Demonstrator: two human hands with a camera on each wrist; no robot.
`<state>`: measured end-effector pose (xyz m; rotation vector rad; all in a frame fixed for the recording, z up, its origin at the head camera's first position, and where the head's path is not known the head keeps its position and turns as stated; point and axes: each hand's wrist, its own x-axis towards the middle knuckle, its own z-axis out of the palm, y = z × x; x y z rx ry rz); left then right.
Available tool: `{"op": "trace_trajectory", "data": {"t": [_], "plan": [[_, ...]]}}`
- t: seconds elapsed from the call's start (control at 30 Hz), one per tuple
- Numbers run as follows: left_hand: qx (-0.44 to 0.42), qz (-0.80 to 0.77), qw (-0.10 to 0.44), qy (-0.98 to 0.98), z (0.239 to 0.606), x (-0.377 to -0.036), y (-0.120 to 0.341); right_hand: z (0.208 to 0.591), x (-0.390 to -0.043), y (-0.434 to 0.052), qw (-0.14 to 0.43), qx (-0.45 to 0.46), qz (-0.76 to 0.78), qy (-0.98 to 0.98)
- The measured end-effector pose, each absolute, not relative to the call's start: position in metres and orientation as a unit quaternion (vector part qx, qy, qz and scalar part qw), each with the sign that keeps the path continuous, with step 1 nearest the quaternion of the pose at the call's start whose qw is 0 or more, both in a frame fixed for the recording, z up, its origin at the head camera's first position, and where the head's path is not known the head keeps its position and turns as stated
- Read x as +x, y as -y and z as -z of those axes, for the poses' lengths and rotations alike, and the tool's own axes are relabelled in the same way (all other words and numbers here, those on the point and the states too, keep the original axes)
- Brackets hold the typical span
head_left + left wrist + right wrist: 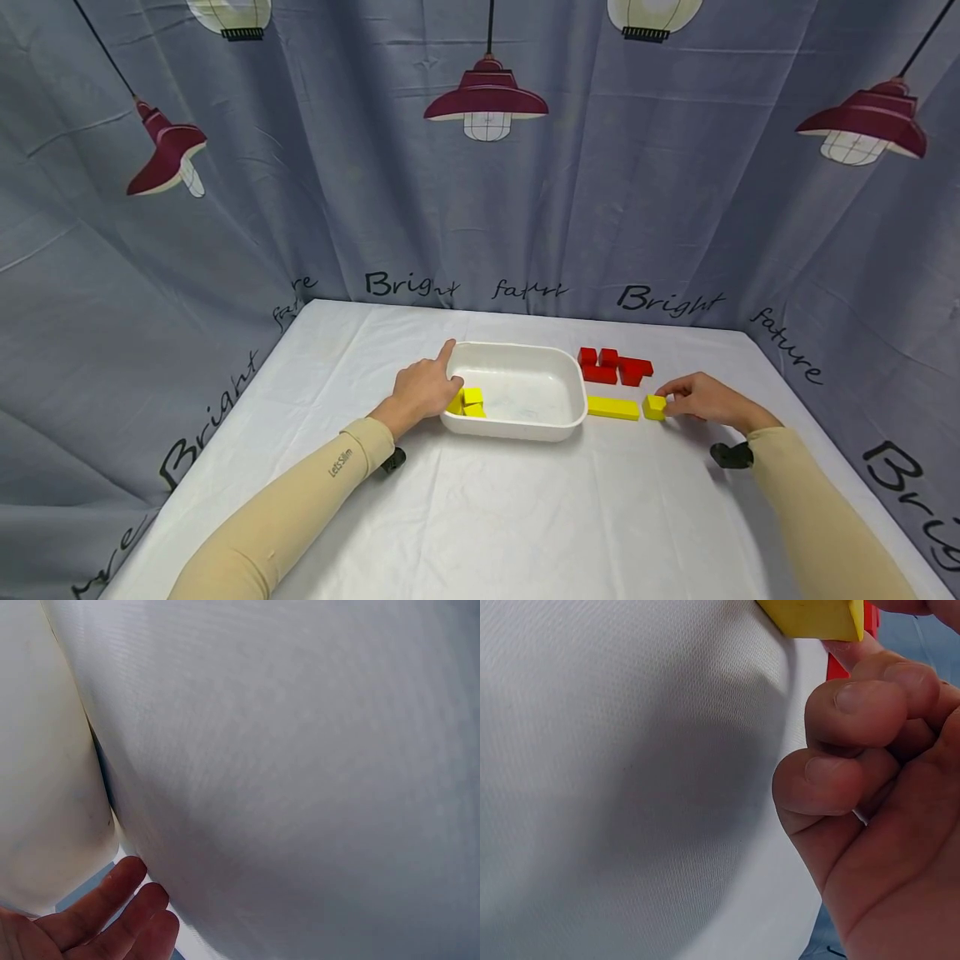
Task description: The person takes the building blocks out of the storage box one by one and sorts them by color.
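My left hand (422, 387) holds the left rim of a white plastic tray (525, 430). Its index finger lies extended along the rim and the thumb reaches over the inside. In the left wrist view, the other fingers (124, 911) are beside the tray's outer wall (52, 765). Several yellow blocks (472, 397) lie in the tray's left end. Right of the tray, my right hand (708, 400) pinches a yellow cube (654, 407) between thumb and index finger, at the tabletop. In the right wrist view only part of that cube shows, and the remaining fingers are curled.
A long yellow block (613, 407) lies between the tray and the cube. Behind it sit several red blocks (600, 375) grouped close together. A white cloth (510, 517) covers the table, and a grey printed curtain (360, 167) hangs around its back and sides.
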<state>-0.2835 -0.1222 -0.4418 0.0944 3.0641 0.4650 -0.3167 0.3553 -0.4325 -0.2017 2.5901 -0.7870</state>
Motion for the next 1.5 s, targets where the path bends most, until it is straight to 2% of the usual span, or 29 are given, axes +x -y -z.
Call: {"op": "trace_trajectory", "data": {"t": [0.27,0.73,1.5], "plan": [[0.032,-0.148,0.017,-0.988,0.443,-0.283,0.122,0.428,-0.313,-0.353,0.211,-0.077,0.279,-0.934],[0.034,-0.152,0.014,-0.988,0.443,-0.284,0.123,0.399,-0.312,-0.322,0.160,-0.132,0.245,-0.947],[0.033,-0.152,0.012,-0.988,0.444,-0.285,0.123,0.375,-0.321,-0.255,0.185,-0.215,0.260,-0.923]]}}
